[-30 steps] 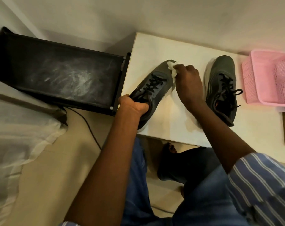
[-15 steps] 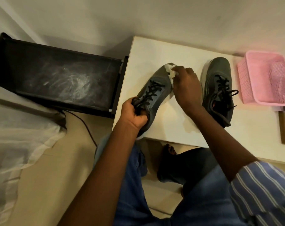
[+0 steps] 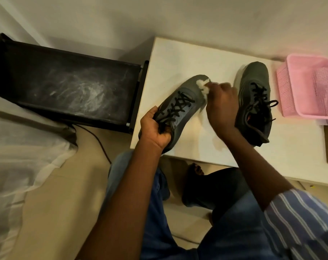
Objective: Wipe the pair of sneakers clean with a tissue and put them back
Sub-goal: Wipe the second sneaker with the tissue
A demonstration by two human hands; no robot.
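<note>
since a second ago my right hand (image 3: pixel 220 107) has slid a little toward the near side of the toe, and the tissue (image 3: pixel 203 85) now sits on the toe's right flank rather than at its far tip; my left hand (image 3: pixel 156 128) has shifted its hold lower on the heel. the sneaker i'm wiping (image 3: pixel 178 107) lies at the left edge of the white table (image 3: pixel 178 59), heel hanging over the near-left corner, toe pointing far and right. my left hand is closed around the heel and collar, so the shoe won't skid as i rub. my right fingers are pinched tight on the crumpled tissue, pressing it to the upper. the second sneaker (image 3: pixel 255 102) rests flat to the right, untouched, waiting its turn i judge. a pink basket (image 3: pixel 298 91) stands further right, a dusty black rack (image 3: pixel 69 85) to the left.
</note>
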